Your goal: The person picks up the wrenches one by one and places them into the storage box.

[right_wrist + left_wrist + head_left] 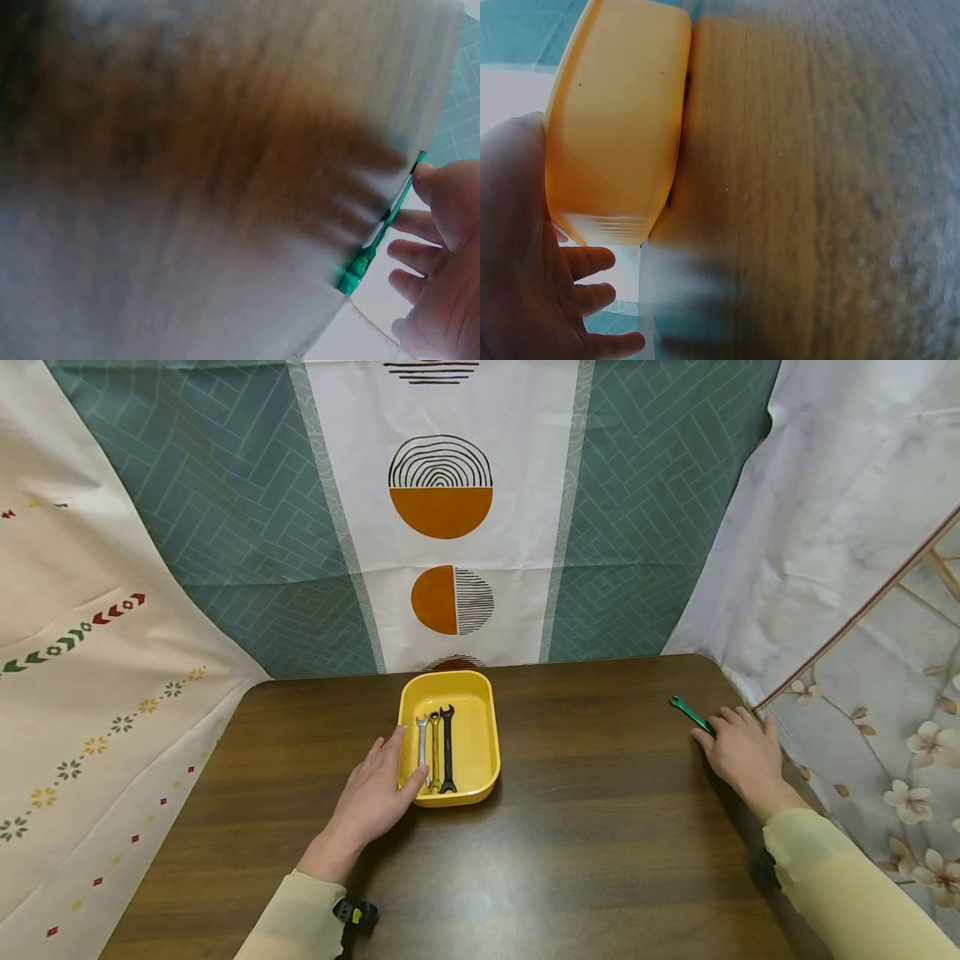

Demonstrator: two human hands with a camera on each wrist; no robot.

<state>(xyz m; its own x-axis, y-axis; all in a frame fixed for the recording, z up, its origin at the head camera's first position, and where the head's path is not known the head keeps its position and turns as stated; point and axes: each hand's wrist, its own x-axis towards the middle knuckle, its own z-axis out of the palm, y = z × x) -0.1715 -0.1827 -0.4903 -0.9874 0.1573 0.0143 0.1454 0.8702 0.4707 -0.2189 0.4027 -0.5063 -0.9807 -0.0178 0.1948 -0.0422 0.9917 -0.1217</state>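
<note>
A yellow tray point(474, 739) stands near the back edge of the table and holds a silver wrench point(422, 745), a yellowish one point(435, 747) and a black one point(447, 747). My left hand point(372, 799) rests at its left side, thumb reaching over the rim and the other fingers spread along the outside. In the left wrist view the tray's outer wall point(619, 127) shows beside the thumb. At the far right, a green wrench point(692, 713) lies on the table; its near end is at the thumb and forefinger of my right hand point(742, 750), whose fingers look fairly straight.
The brown wooden table point(570, 835) has rounded far corners. Patterned cloths hang around it: teal and white point(645, 510) behind, cream point(90, 710) on the left, floral point(892, 710) on the right. A dark band point(356, 914) circles the left wrist.
</note>
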